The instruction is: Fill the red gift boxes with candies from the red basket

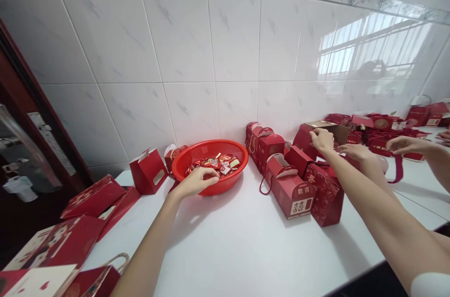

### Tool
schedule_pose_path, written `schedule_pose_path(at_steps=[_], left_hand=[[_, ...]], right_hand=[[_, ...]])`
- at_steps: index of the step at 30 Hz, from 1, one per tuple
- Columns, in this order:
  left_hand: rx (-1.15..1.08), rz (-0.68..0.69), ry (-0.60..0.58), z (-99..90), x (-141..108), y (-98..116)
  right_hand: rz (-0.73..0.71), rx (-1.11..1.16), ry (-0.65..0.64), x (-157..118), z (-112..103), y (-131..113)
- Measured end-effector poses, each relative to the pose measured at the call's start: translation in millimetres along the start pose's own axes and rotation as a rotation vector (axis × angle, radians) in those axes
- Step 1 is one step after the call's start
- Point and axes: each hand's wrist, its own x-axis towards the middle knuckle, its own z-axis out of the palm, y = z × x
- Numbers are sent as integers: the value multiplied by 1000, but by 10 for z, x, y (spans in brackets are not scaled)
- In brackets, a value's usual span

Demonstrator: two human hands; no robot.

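My left hand (197,181) hovers over the front rim of a red plastic basket (209,189). Its fingers are loosely bent and point right, and nothing shows in them. Wrapped candies (221,164) in red, gold and white fill the basket's bottom. On the right, my right hand (322,140) reaches over a group of boxes, its fingers closed at the top edge of a red gift box (304,140) near the wall. In front of that arm stand a red gift box with a handle top (288,188) and a dark red patterned box (324,194).
Red gift bags (149,171) and flat red boxes (93,196) lie at the left. Another person's hands (362,155) work close beside my right arm, one near a red ribbon (398,168). More red boxes (381,122) are piled at the back right, along the tiled wall (186,114).
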Motion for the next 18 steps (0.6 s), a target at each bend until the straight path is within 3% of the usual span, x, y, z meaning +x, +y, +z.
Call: schedule_pose_path(at_steps=[5,9,14,18], left_hand=[[31,-14,-23,-5,-10,-2],[63,-33,-14,-13,-39,56],[72,-49,-22,-11,-47,85],[59,-41,-28,-9,-43,68]], right_hand=[[105,-33,-277,-55,85,-58],[129,-66,-380,-71,20,-104],[95,-115,-284,-74,-161,-312],[-110,-17,-166,-183,-349,-804]])
